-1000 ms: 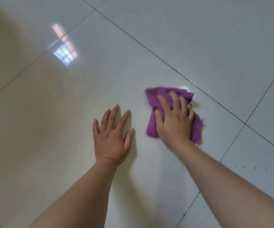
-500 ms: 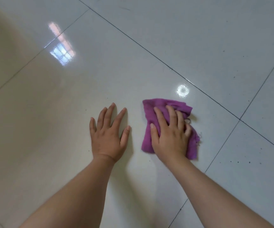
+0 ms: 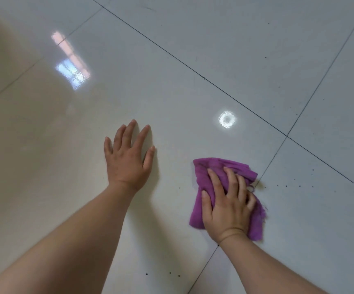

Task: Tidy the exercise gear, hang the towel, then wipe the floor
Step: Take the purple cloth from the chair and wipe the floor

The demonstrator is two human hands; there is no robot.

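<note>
Cloth (image 3: 211, 169) has slid back toward the person since a second ago, pressed flat under the right hand (image 3: 227, 206), grip spread. Left hand (image 3: 127, 160) braces on the floor (image 3: 193, 60), grip spread too. Wiping looks underway; specks (image 3: 299, 185) remain beside the cloth.

the right hand (image 3: 228, 206), pressing flat on the purple cloth (image 3: 214, 166), has dragged it back toward the person. the round glare (image 3: 227, 120), earlier at the cloth's far edge, now lies well beyond it. the gap to the left hand (image 3: 127, 162) has widened.
</note>
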